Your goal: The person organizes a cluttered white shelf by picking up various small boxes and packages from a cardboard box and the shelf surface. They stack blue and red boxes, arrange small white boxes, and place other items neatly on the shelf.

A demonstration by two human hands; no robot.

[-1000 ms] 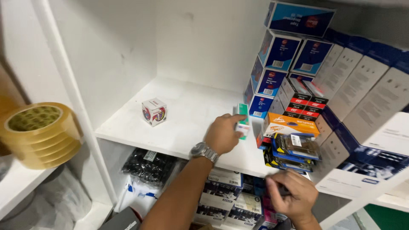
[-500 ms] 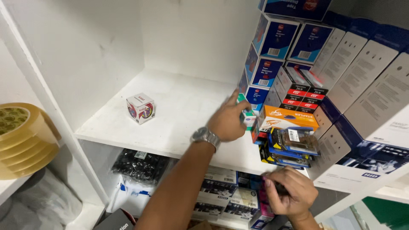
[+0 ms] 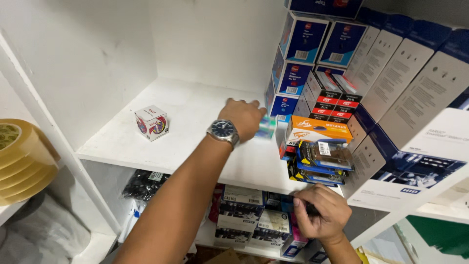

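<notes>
rolls of clear yellowish tape (image 3: 22,159) stacked far left | small white cube box (image 3: 151,122) alone on white shelf (image 3: 195,127) | left hand (image 3: 243,117) curled over small green-and-white box (image 3: 266,128), best slid flush against blue boxes (image 3: 286,78) | right hand (image 3: 320,213) closed on a dark item, hidden, at lower shelf | white walls

Two hands show: the left hand (image 3: 243,116) and the right hand (image 3: 320,215). One small white cube box (image 3: 151,122) sits alone. One stack of clear tape rolls (image 3: 22,159), maybe four. One orange flat box (image 3: 317,131). One silver wristwatch (image 3: 223,130).
</notes>
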